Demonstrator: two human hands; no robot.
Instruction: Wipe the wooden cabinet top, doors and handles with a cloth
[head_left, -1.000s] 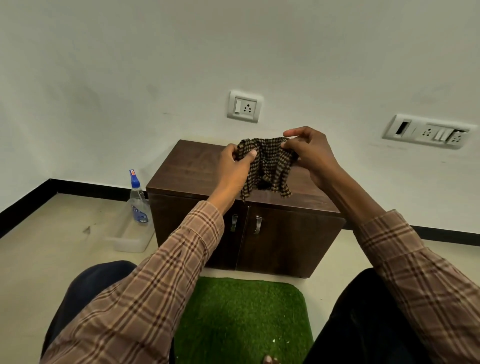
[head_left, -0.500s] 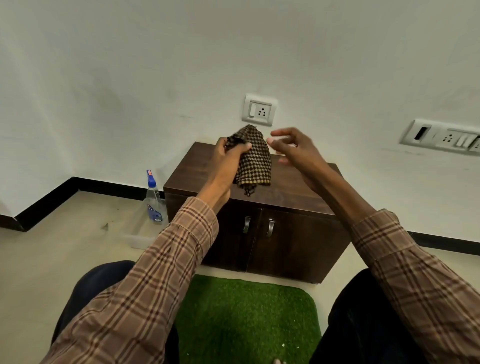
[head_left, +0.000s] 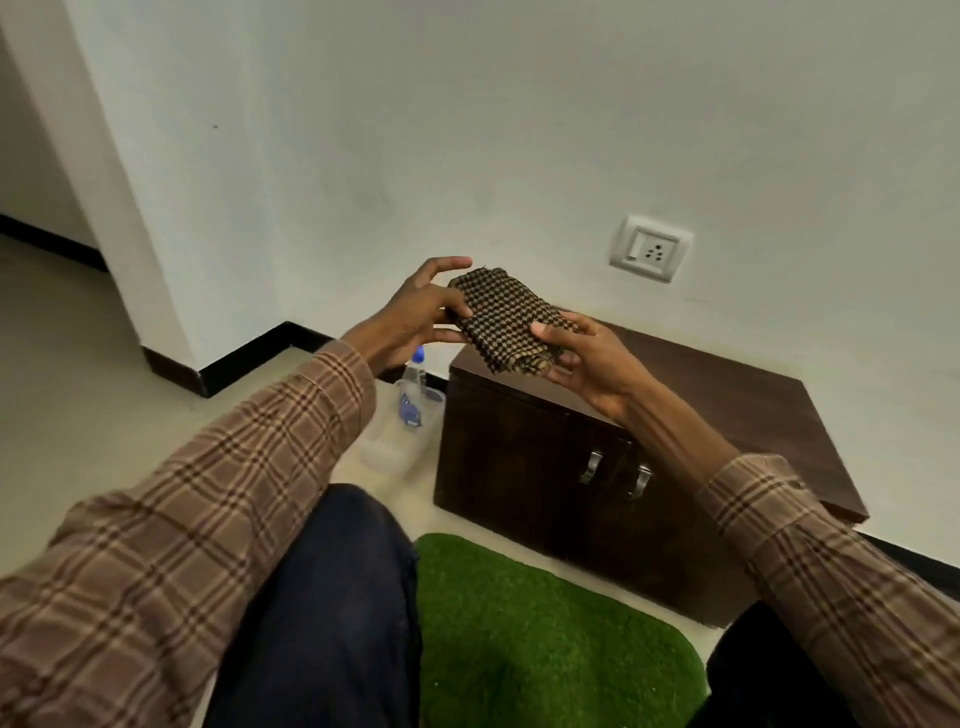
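Observation:
A folded brown-and-black checked cloth (head_left: 506, 325) is held in the air above the left end of the dark wooden cabinet (head_left: 737, 400). My left hand (head_left: 415, 312) pinches the cloth's left edge between thumb and fingers, index finger raised. My right hand (head_left: 587, 358) holds the cloth's right end, thumb on top and fingers underneath. The cabinet's two doors carry two metal handles (head_left: 592, 466) at the middle of its front.
A spray bottle (head_left: 413, 389) with a blue top stands in a clear plastic tub (head_left: 395, 447) on the floor left of the cabinet. A green grass mat (head_left: 545, 639) lies before the cabinet between my knees. A wall socket (head_left: 652, 249) sits above the cabinet.
The cloth has gone from hanging loose between both hands to a flat folded pad. My right hand has taken hold of its right end again. The view has swung left.

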